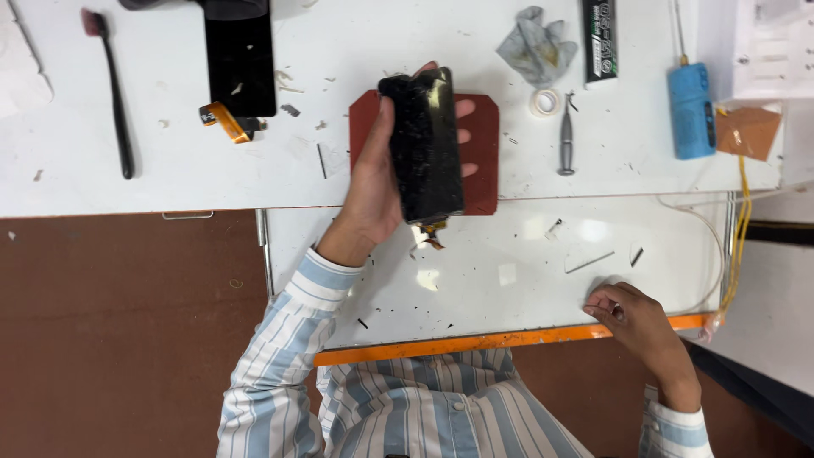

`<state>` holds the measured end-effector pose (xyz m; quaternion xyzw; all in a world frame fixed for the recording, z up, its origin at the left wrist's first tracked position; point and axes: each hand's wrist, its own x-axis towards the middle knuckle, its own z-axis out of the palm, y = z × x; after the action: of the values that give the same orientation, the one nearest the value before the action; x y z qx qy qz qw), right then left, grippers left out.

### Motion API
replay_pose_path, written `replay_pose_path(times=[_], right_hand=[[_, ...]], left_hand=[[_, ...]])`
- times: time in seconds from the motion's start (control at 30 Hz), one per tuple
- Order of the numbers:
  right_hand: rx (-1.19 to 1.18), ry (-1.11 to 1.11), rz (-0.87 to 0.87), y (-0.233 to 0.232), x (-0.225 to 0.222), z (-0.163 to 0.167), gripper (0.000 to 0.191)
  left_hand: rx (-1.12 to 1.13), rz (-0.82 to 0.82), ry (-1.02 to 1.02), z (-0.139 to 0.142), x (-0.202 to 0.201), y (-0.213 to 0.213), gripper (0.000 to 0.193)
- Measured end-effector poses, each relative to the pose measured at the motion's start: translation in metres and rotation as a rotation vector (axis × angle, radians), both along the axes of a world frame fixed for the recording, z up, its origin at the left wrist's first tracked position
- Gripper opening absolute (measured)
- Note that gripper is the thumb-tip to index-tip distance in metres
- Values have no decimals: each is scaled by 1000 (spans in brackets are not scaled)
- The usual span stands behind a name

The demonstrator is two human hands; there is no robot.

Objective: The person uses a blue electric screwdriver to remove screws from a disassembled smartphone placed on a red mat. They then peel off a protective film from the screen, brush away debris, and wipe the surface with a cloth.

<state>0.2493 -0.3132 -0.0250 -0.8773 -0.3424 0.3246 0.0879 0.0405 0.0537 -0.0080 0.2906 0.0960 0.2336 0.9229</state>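
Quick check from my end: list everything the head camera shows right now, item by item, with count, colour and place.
Cracked phone screen panel: one, black, held above the pad.
Rubber work pad: one, dark red, bench centre.
Second flat panel with orange ribbon: one, black, upper left.
Long-handled brush: one, black, far left.
Crumpled cloth: one, grey, top centre.
Tape roll: one, white, beside the cloth.
Metal screwdriver: one, grey, right of the pad.
Handheld device: one, blue, right.
Pull-out tray: one, white, orange-edged.
Left hand: grip on the panel.
Right hand: fingers curled, on the tray edge.
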Motion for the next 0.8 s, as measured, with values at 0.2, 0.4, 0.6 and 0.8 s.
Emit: replay_pose_path(times=[0.2,0.4,0.6,0.8], right_hand=[[553,151,-137,79,-20,56,17],[951,315,-214,185,-45,109,12],[932,477,-56,231,-56,138,7],[704,370,-83,240,-61,149,16]], left_hand=[[-22,42,-156,22,17,0,66],[-50,83,-335,49,30,4,59],[-210,180,-353,71,26,8,59],[-349,237,-356,83,19,10,68]])
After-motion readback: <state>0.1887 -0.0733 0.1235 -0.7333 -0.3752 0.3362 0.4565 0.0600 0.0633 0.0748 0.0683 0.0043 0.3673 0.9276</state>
